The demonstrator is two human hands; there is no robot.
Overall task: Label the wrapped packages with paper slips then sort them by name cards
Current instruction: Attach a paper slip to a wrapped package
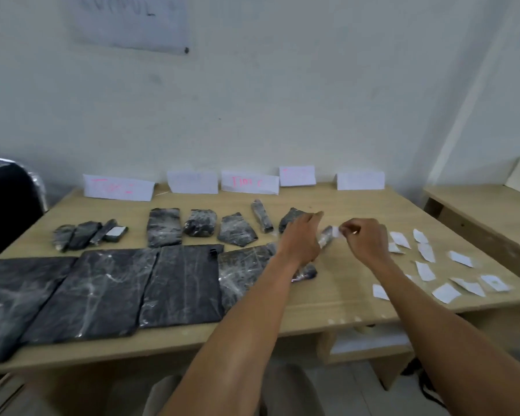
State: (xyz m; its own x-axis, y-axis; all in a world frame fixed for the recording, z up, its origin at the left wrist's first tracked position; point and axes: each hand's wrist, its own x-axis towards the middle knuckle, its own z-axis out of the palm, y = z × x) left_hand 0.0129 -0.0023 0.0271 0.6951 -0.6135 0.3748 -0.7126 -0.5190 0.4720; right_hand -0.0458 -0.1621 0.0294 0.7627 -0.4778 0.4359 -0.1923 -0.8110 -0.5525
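Left hand [300, 239]: raised above the tabletop [342, 289], back of the hand to the camera; its grip is closed around the near end of a small wrapped package [325, 237].
Small wrapped package: dark, in shiny clear film, sticking out to the right of the left grip, tilted and clear of the tabletop, between the two hands.
Right hand [364, 239]: fingers curled, the grip pinching a white paper slip [336, 232] by thumb and fingertips.
Paper slip: at the upper far end of the held package, touching or just off it; motion blur hides which.
Loose slips [426, 270]: scattered flat on the right part of the tabletop, right of the right forearm.
Name cards [249, 183]: five white folded cards standing along the far edge by the wall; pink writing shows on some but is unreadable.
Small packages [200, 223]: a row lying mid-tabletop, left of the hands.
Labelled package [115, 232]: in the far-left cluster, a white slip on its top.
Large flat packages [180, 285]: side by side along the near left edge.
Shelf under tabletop [368, 347]: holds something pale; I cannot tell what.
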